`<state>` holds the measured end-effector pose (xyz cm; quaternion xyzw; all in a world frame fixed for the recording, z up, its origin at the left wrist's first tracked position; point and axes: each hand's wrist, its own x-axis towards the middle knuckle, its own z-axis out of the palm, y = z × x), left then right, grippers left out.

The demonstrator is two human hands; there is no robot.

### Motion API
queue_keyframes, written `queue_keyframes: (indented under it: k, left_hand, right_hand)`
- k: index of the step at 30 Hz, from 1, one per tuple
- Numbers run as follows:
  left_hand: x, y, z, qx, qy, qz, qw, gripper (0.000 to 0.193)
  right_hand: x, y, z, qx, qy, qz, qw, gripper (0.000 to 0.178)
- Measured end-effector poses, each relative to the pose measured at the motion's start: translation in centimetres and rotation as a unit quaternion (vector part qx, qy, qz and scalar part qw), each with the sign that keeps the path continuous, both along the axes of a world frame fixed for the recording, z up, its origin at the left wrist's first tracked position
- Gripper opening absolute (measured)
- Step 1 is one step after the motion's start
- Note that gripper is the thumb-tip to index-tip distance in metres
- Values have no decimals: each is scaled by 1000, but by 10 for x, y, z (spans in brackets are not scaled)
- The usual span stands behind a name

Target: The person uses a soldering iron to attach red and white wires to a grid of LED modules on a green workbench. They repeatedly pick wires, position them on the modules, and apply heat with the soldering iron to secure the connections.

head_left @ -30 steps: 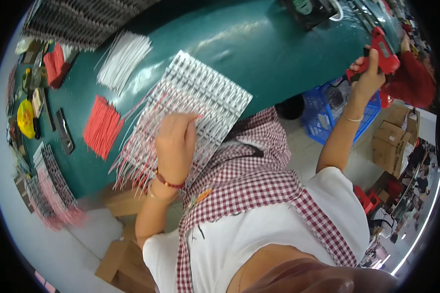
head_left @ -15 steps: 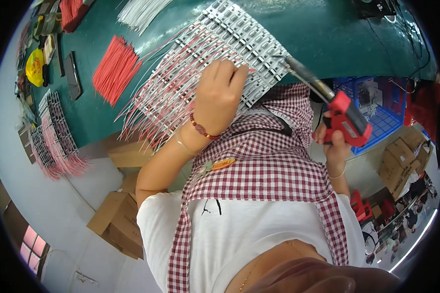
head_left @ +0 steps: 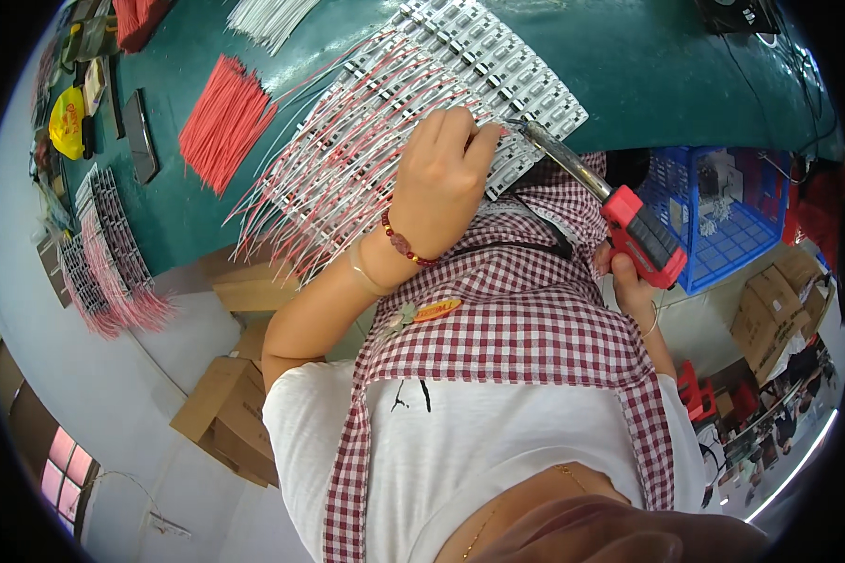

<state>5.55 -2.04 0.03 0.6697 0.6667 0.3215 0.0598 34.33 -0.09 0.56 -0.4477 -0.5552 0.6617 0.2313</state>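
Note:
My left hand [head_left: 446, 174] is closed over a panel of small grey-white parts [head_left: 498, 70] set in rows. Thumb and finger pinch a thin red wire [head_left: 503, 131], its end just showing beyond them. Many red and white wires [head_left: 319, 178] fan out from the panel toward the lower left. In my right hand [head_left: 627, 277] is a red and black soldering gun [head_left: 646, 239], gripped by its handle. Its long metal barrel slants up to the left, and the tip sits beside my left fingertips, over the panel. Whether it touches the wire, I cannot tell.
Red wires [head_left: 223, 122] lie bundled on the green table [head_left: 667, 75], white wires [head_left: 270, 21] behind them. Further left are a phone [head_left: 142, 138] and another wired panel [head_left: 113, 239]. A blue crate [head_left: 737, 230] stands right, cardboard boxes [head_left: 225, 413] below the table.
My left hand has shifted right along the panel, which also sits slightly further right. The soldering gun has moved left, bringing its tip close to my left fingertips.

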Motion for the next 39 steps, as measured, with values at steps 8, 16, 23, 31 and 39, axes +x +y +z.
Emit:
queue_keyframes:
  k: [8,16,23,31,39]
  left_hand:
    - [1,2,3,-19,4,4,1000,14]
    - [1,1,0,-10,4,11,1000,13]
    - [3,2,0,-9,8,12,1000,9]
    - [3,2,4,-36,70,4,997,10]
    - [10,-4,3,3,30,-1,1000,22]
  right_hand:
    - [16,-2,-15,138,-113,62,982,24]
    - [20,-5,-25,184,-157,75,968,16]
    - [18,-4,-17,134,-81,35,987,23]
    - [16,-3,-12,114,-23,26,993,33]
    - [15,-11,-9,13,35,-8,999,27]
